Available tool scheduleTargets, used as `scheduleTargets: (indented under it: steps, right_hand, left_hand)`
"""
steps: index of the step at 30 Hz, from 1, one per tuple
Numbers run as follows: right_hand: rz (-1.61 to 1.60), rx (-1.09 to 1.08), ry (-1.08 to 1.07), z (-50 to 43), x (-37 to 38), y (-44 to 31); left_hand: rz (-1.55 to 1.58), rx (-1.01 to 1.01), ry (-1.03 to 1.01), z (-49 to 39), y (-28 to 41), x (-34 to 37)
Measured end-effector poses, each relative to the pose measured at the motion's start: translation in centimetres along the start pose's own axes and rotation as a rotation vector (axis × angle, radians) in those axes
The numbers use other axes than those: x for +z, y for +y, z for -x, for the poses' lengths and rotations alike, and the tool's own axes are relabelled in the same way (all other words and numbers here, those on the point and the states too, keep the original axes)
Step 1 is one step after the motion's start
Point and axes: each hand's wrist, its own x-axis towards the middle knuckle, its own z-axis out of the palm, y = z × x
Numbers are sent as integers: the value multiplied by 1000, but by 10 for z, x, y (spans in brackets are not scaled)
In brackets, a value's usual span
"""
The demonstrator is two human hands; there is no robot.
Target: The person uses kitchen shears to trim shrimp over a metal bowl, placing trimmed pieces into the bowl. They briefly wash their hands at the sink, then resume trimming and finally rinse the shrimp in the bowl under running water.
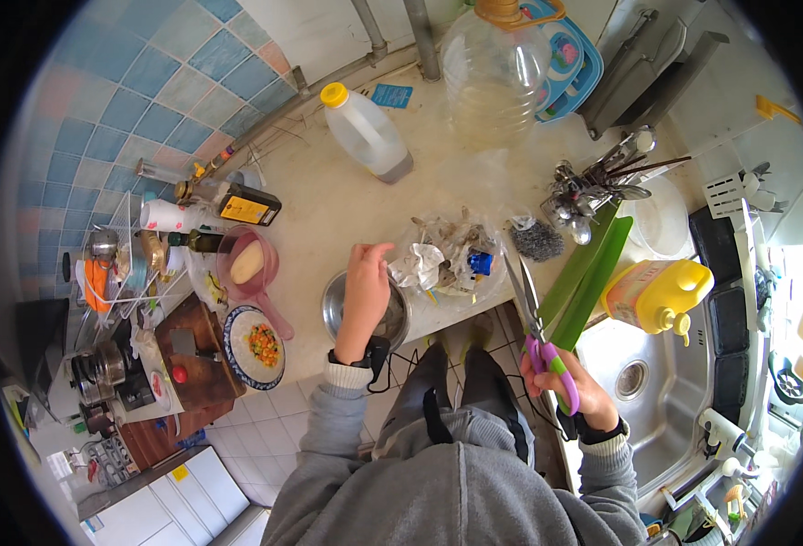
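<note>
My right hand point(572, 385) grips kitchen scissors point(530, 307) by their purple and green handles. The blades point away from me, slightly parted, with nothing visible between them. Just beside them, long broad green leaves point(589, 280) lie along the sink edge. My left hand point(367, 290) hovers above a stainless steel bowl point(333, 310) and hides much of it. Its fingers are bent and seem to hold nothing. Between my hands sits a clear plastic bag of scraps point(452, 256) with crumpled white tissue point(418, 266) and a blue wrapper point(481, 263). A steel wool scrubber point(538, 241) rests beyond the scissor tips.
Right of me are a metal sink point(667, 403) and a yellow pump bottle point(654, 293). Cutlery point(589, 188), a large clear jug point(493, 75) and a white bottle point(367, 133) stand farther back. Leftward are a plate of diced vegetables point(254, 348) and a pink pan point(248, 263).
</note>
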Motion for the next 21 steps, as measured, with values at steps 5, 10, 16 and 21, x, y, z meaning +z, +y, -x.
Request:
scheduleTargets:
  steps: [5, 10, 16, 21]
  right_hand:
    - [39, 38, 201, -9, 14, 6]
    - [29, 30, 265, -24, 29, 9]
    - [112, 27, 244, -34, 43, 6]
    - [204, 10, 247, -35, 49, 5]
  left_hand:
    - [54, -116, 54, 33, -24, -50]
    - [-142, -221, -26, 88, -69, -52]
    - [-125, -353, -42, 100, -81, -3]
    - [-351, -286, -34, 89, -75, 14]
